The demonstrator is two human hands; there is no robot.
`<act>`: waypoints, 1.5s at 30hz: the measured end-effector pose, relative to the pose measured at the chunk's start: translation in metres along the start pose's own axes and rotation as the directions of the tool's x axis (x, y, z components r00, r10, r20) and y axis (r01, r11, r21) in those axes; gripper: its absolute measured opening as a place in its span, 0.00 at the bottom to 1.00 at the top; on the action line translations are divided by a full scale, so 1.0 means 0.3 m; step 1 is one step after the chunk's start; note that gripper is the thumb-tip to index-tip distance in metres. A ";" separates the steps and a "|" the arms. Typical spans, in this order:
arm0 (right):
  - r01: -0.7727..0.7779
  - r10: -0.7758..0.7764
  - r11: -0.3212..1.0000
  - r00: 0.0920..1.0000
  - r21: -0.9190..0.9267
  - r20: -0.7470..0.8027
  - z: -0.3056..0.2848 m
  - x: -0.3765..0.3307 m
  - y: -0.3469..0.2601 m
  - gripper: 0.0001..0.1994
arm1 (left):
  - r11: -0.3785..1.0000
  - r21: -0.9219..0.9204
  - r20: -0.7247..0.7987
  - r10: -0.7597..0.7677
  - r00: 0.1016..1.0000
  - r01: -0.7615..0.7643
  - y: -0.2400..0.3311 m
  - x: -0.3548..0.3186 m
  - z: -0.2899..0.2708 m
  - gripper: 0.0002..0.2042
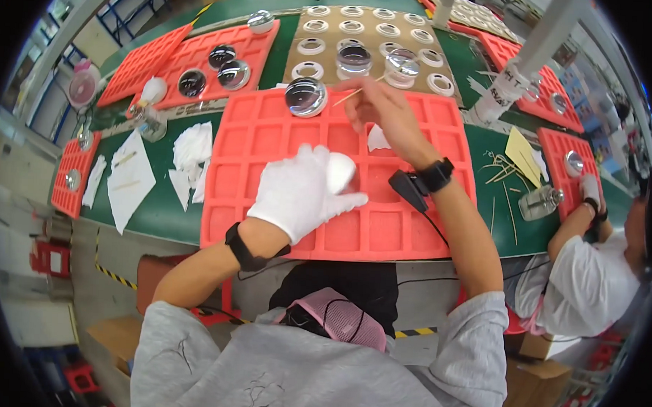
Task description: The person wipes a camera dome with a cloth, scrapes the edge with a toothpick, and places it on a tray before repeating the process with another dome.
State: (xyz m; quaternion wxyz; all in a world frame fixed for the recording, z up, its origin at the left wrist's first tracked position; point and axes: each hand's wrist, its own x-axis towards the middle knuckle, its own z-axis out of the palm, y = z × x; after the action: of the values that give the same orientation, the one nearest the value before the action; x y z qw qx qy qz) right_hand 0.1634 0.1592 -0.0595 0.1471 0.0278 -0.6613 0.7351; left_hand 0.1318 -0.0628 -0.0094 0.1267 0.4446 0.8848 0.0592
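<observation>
My left hand (298, 188), in a white glove, is over the middle of a red tray (230, 171) with square compartments. Its fingers and thumb close round a smooth white rounded piece (340, 172), whose far side I cannot see. Bare and farther forward, my right hand (386, 116) pinches a thin wooden stick (349, 96) that points to the left. A clear glass dome (306, 96) sits at the tray's far edge, left of the stick. Beside my right hand, a scrap of white cloth or paper (378, 138) lies in a compartment.
Beyond the tray, a brown board (332, 31) carries rows of white rings and two clear domes (402, 68). Another red tray (252, 47) holds several domes. White wipes (193, 150) and a glass bottle (151, 123) stand left. At right are a bottle (541, 202), a post (496, 94) and a co-worker (585, 277).
</observation>
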 end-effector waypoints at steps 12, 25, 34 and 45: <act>0.017 0.055 0.948 0.975 0.318 -0.215 -0.088 -0.014 0.095 0.19 | 0.738 -0.053 0.286 0.656 0.698 -0.672 -0.048 0.183 -0.117 0.33; 0.336 -0.203 0.883 0.903 0.329 -0.378 -0.140 -0.157 -0.156 0.15 | 0.513 -0.429 -0.271 0.712 0.648 -0.743 0.053 0.319 0.128 0.35; 0.124 -0.130 0.616 0.990 0.778 -0.055 -0.010 -0.216 -0.052 0.21 | 0.483 -0.824 0.142 0.681 0.718 -0.295 0.019 0.317 0.114 0.38; 0.206 -0.116 0.592 0.978 0.779 -0.171 -0.020 -0.207 -0.023 0.27 | 0.550 -0.744 0.120 0.669 0.734 -0.379 -0.007 0.327 0.163 0.37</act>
State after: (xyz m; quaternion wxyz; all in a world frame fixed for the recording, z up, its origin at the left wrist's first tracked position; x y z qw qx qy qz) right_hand 0.2255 0.1546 -0.0683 0.2189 0.1121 -0.2539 0.9354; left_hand 0.0877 0.0143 -0.0736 0.4281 0.6174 0.5762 0.3216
